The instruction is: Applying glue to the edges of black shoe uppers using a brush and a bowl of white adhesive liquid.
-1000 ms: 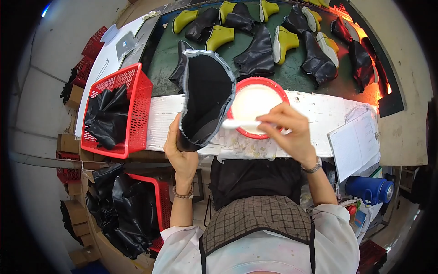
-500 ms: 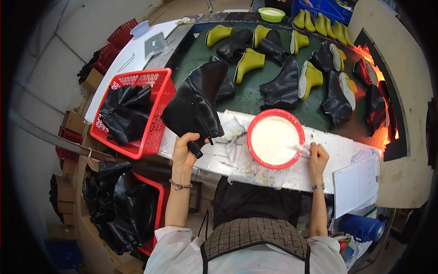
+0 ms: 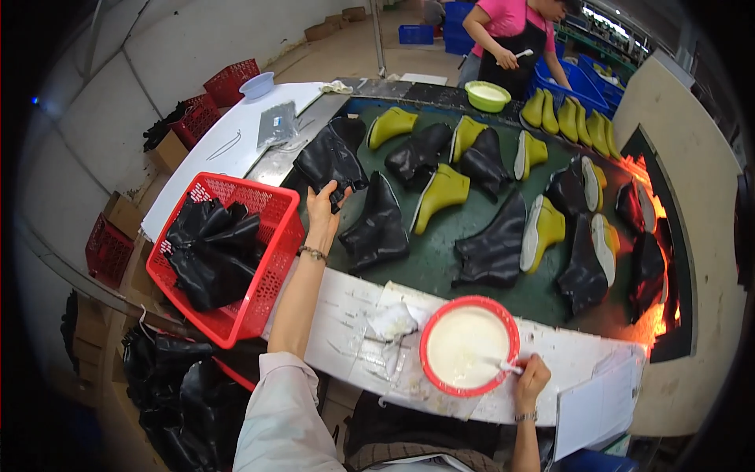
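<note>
Black boot sits pinched in left hand at green belt, placing step presumably underway, next move needing release; right hand grips white brush.

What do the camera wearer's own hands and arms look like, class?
Both the left hand and right hand are ungloved. A loose, whitish sleeve covers the left upper arm. The left wrist wears a dark beaded bracelet; the right, a silvery band.
</note>
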Available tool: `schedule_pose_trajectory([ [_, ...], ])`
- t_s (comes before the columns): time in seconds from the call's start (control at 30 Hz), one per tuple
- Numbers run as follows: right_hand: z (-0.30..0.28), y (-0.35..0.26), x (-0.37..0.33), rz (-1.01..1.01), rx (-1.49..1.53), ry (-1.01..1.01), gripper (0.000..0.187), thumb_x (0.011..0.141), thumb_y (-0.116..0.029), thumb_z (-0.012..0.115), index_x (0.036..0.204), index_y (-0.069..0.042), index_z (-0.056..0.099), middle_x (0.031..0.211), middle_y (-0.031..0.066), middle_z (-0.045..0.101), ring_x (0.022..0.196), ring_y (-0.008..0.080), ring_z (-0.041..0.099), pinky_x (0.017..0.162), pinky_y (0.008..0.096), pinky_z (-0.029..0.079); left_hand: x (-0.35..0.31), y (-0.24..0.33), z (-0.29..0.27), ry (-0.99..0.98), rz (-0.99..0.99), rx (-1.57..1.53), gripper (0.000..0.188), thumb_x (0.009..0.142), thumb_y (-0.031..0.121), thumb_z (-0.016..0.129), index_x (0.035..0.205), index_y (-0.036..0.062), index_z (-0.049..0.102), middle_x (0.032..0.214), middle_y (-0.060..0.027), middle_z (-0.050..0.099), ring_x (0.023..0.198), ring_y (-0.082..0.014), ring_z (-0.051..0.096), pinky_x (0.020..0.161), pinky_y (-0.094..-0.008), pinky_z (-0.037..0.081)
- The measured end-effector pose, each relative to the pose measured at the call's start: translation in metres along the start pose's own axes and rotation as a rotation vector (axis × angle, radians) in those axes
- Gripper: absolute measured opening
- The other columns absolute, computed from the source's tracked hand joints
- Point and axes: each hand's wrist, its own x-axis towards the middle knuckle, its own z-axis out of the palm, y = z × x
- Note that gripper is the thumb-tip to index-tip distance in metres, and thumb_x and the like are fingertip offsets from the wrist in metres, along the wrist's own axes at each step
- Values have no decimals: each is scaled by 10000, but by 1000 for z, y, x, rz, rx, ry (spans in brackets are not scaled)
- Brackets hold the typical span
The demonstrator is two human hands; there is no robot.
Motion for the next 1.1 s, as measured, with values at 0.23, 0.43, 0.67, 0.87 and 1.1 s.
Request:
schedule_pose_trajectory([
  [0.23,7,5,-4,-16,-40,-16,488,1071,-201,422,703,38,636,609,121,620,529,203,584,513,344,440,113,-47,-68,229,10,43,349,863,-61,716,1164,38,571,1077,-125,675,887,-306,693,698,-456,664],
  [0.43,6,13,-5,104,16,85,566,1112,-263,388,674,29,595,600,64,581,520,131,492,505,317,398,117,-89,-55,521,390,1632,782,790,209,805,1426,-9,405,1170,-300,645,1084,-524,614,965,-507,512],
  [0.67,14,13,6,31,36,40,595,1120,-328,412,682,18,620,568,26,544,487,98,454,459,286,353,54,-106,-42,-82,201,1287,432,909,84,525,1313,103,674,1279,-147,706,1244,-323,632,1101,-594,371],
  [0.87,15,22,2,-22,77,67,578,1117,-316,444,687,17,642,558,15,538,477,77,426,451,271,336,21,-108,-8,-341,57,1421,591,834,73,536,1348,329,674,1306,-18,714,1277,-230,625,1040,-550,370],
  [1.1,13,16,0,12,145,51,570,1119,-335,454,718,21,647,577,2,557,499,73,460,466,252,365,-28,22,54,-480,848,1431,426,803,29,544,1127,185,772,1068,-160,725,1019,-383,660,918,-512,526],
])
